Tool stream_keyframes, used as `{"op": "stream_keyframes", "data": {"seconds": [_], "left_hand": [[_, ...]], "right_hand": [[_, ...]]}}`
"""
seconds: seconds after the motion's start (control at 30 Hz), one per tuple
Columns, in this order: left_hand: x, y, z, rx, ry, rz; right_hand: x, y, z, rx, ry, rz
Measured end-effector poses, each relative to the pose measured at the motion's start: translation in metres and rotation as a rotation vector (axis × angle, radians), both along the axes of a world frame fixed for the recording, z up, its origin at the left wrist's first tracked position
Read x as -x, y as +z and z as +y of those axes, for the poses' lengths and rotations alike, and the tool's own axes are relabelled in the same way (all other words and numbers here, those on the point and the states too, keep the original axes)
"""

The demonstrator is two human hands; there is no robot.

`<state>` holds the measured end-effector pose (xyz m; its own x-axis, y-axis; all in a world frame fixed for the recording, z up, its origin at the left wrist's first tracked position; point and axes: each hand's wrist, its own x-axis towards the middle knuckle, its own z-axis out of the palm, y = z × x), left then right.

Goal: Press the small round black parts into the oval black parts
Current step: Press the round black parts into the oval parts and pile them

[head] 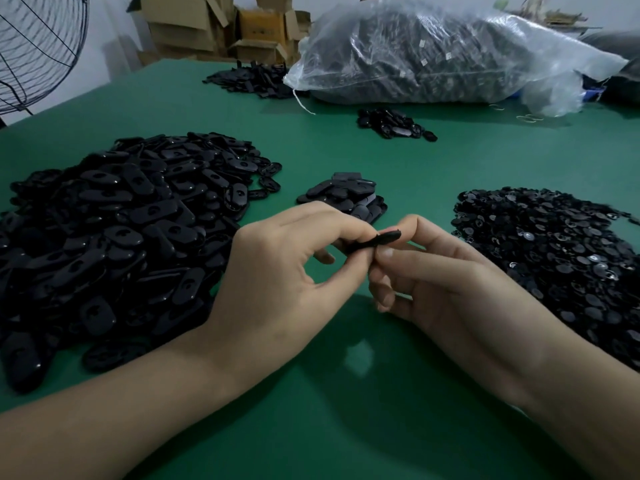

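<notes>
Above the middle of the green table (329,393), both hands meet on one oval black part (372,241), seen edge-on. My left hand (287,271) pinches its left end between thumb and fingers. My right hand (446,275) pinches its right end, thumb on top. Whether a small round part sits in it is hidden by the fingers. A big heap of oval black parts (114,237) lies to the left. A heap of small round black parts (554,258) lies to the right.
A small stack of oval parts (343,195) sits just beyond the hands. Further back lie two more small piles (394,123) (252,79) and a large clear plastic bag of parts (433,53). A fan grille (38,50) and cardboard boxes (214,26) stand behind.
</notes>
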<state>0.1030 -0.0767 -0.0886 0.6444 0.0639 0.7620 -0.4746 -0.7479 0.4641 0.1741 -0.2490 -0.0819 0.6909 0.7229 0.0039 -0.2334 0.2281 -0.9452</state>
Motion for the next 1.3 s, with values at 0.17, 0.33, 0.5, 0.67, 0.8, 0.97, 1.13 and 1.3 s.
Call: {"op": "stream_keyframes", "data": {"seconds": [0.17, 0.33, 0.5, 0.67, 0.8, 0.97, 1.13, 1.3], "left_hand": [[-0.001, 0.000, -0.001, 0.098, 0.001, 0.116], [-0.001, -0.002, -0.001, 0.260, -0.038, 0.282], [-0.004, -0.002, 0.002, 0.367, -0.083, 0.388], [-0.008, -0.004, 0.003, 0.379, -0.077, 0.414], [-0.005, -0.004, 0.000, 0.286, -0.053, 0.374], [-0.006, -0.004, 0.000, 0.246, 0.005, 0.332], [-0.011, 0.003, 0.005, 0.284, 0.031, 0.334], [-0.032, 0.019, 0.020, 0.243, 0.056, 0.403]], "right_hand": [[0.000, 0.002, 0.000, 0.204, -0.178, -0.416], [-0.003, -0.001, -0.001, 0.371, -0.246, -0.698], [-0.007, -0.001, -0.004, 0.438, -0.230, -0.790], [-0.011, -0.002, -0.003, 0.439, -0.255, -0.694], [-0.011, 0.002, -0.003, 0.348, -0.258, -0.479], [-0.009, 0.005, -0.002, 0.356, -0.214, -0.416], [-0.012, 0.001, -0.001, 0.342, -0.211, -0.415], [-0.016, -0.005, -0.002, 0.403, -0.234, -0.541]]}}
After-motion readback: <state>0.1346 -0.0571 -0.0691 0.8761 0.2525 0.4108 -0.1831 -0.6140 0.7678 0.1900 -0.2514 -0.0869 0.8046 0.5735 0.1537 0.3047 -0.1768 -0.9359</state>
